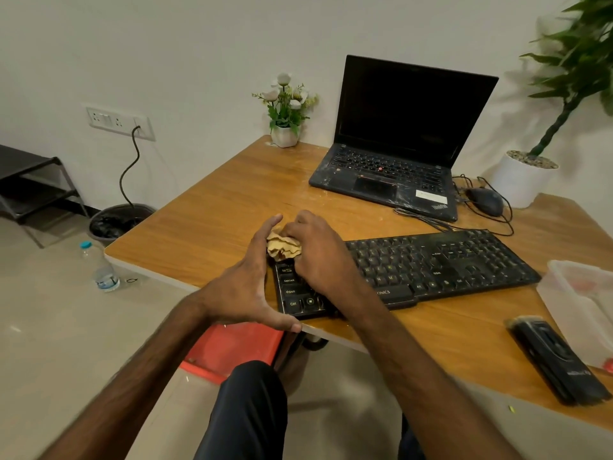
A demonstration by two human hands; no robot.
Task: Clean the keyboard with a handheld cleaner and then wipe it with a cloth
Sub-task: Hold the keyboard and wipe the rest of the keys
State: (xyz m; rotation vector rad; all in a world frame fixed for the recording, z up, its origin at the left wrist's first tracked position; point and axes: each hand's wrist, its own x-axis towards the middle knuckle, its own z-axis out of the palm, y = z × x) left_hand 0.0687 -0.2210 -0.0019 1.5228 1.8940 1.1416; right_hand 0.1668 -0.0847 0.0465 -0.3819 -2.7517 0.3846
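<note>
So, table (212,207): wood top, carries everything below; person sits at its near corner.
laptop (398,144): open, screen dark, deck dusty, on the far side of the table.
keyboard (441,263): black, wired, flat near the front edge and angled; left end under the hands, right end just beside the tub.
potted plant (520,180): white pot, far right, behind the mouse.
tub (583,303): clear plastic, at the right edge of the table.
handheld cleaner (557,360): black, lying flat at the table's front right, near the tub, well apart from both hands.
left grip (245,283): released; fingers straight, palm against the keyboard's left end, thumb at the front table edge.
right grip (318,254): clenched round the cloth, pressing it onto the keyboard's far-left corner.
cloth (283,248): tan, crumpled, between both hands, on the top-left keys.
mouse (484,200): black, wired, right of the laptop.
</note>
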